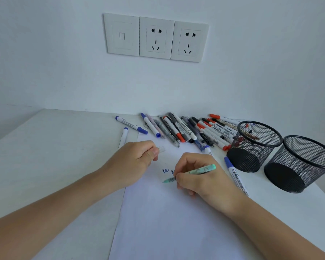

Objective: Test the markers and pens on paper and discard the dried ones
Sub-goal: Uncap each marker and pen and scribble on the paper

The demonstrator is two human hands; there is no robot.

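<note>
Paper point(176, 218) lies on the white table point(54, 156), directly in front of the person, and both forearms reach over it. The right hand point(201, 179) grips a green pen point(197, 171) in the usual writing way, with the fingers curled around the front part of its barrel. The pen tip points to the left and sits low at the paper, just under two small blue marks point(165, 170). The second mark is partly hidden behind the fingers, and I cannot tell if the tip really touches the sheet. The left hand point(133, 162) rests at the far left corner of the paper, with its fingers curled. It pinches a small clear cap point(162, 149) between the thumb and a finger. At the far edge of the table, against the wall point(64, 72), a pile point(188, 130) of pens and markers lies side by side, with blue, red and black caps. The near ends of some of them lie on the top edge of the paper. Two markers with blue caps lie apart on the left of the pile, one point(131, 125) farther back and one point(123, 138) near the left hand. Another blue marker point(236, 176) lies just beside the right wrist. To the right stand two black mesh cups, upright and close together. Through the mesh of the left cup point(251, 147) some red and blue parts show; what the right cup point(300, 166) holds I cannot tell. Three white sockets point(156, 37) are on the wall above.
</note>
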